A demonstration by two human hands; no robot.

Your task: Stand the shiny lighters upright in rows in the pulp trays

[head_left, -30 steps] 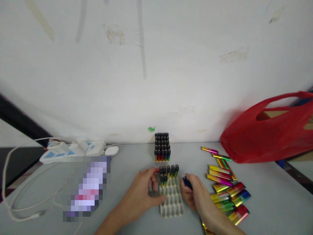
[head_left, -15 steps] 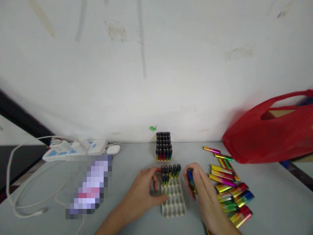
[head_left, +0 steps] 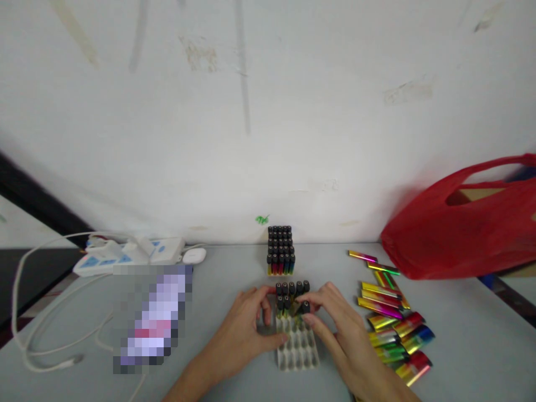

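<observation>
A pale moulded tray [head_left: 297,360] with rows of small pockets lies on the table before me. Several black-topped lighters [head_left: 292,288] stand upright at its far end, the back row filled across. My left hand [head_left: 247,324] steadies the tray from the left, its thumb on the edge and its fingers bent round the far corner. Between thumb and fingers of my right hand [head_left: 335,321] is one lighter [head_left: 306,306], slightly tilted over the second row. Its lower part is hard to make out.
Behind the tray stands a tight block of upright lighters [head_left: 280,248]. Shiny coloured lighters [head_left: 385,310] lie scattered at the right, near a red bag [head_left: 456,234]. On the left are a power strip [head_left: 161,251], white cables [head_left: 46,365] and a blurred-out purple object [head_left: 157,315].
My right hand has moved left with the lighter, from beside the tray to over its second row. My left hand and the tray have stayed put.
</observation>
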